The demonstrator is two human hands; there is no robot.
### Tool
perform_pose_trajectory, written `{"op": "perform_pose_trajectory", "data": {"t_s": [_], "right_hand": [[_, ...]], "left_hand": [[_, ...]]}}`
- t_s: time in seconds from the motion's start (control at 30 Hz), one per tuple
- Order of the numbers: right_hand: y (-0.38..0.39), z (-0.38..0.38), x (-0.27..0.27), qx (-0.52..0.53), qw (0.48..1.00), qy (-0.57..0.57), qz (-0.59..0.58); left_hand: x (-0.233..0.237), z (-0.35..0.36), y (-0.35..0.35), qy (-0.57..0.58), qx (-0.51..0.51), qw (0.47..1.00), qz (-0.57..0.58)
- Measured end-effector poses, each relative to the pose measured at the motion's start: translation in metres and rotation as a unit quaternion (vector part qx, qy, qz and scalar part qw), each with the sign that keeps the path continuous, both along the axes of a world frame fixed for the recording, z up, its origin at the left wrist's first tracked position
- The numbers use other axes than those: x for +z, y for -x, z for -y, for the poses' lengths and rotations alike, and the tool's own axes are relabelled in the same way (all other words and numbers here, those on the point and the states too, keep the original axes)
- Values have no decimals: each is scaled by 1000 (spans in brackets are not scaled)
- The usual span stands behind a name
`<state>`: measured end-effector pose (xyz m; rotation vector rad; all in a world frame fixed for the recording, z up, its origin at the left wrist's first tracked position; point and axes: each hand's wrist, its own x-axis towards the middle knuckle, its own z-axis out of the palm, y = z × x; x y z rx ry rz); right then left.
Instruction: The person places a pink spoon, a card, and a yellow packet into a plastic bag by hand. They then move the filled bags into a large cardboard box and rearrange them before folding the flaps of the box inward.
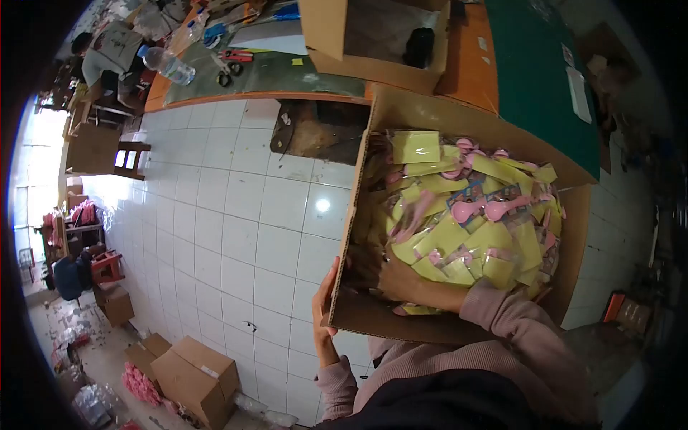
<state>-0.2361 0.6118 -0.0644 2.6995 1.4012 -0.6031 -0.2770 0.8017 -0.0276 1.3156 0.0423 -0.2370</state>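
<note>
A large open cardboard box (pixel 573 236) is in front of me, full of clear plastic packets with yellow cards (pixel 437 240) and pink spoon-like pieces (pixel 494 209). My left hand (pixel 325 297) is closed against the box's outer left wall near its front corner, holding it from outside. Inside the box, my right hand (pixel 394 281) reaches down at the left front, beside the packets. Its fingers are in shadow and partly hidden, so whether they grip anything does not show.
Behind the box is a workbench (pixel 272 82) with scissors (pixel 228 69), a plastic bottle (pixel 168 66) and another open carton (pixel 387 68). A closed carton (pixel 193 376) stands on the tiled floor at lower left. A person (pixel 115 57) bends over at the far left.
</note>
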Motion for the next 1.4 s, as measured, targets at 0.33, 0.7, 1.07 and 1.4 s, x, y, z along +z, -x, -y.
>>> {"op": "perform_pose_trajectory", "data": {"t_s": [0.33,0.7,1.07,1.4], "right_hand": [[2,-64,-69,-154,962,-222,-36],[9,155,61,-377,903,-182,96],[33,180,44,-389,904,-154,90],[50,225,31,-435,874,-202,78]], "left_hand": [[-16,-2,12,-222,78,970,54],[98,168,-105,-542,-350,706,292],[-40,118,-135,-600,-282,712,231],[-48,119,-137,-549,-265,698,376]]}}
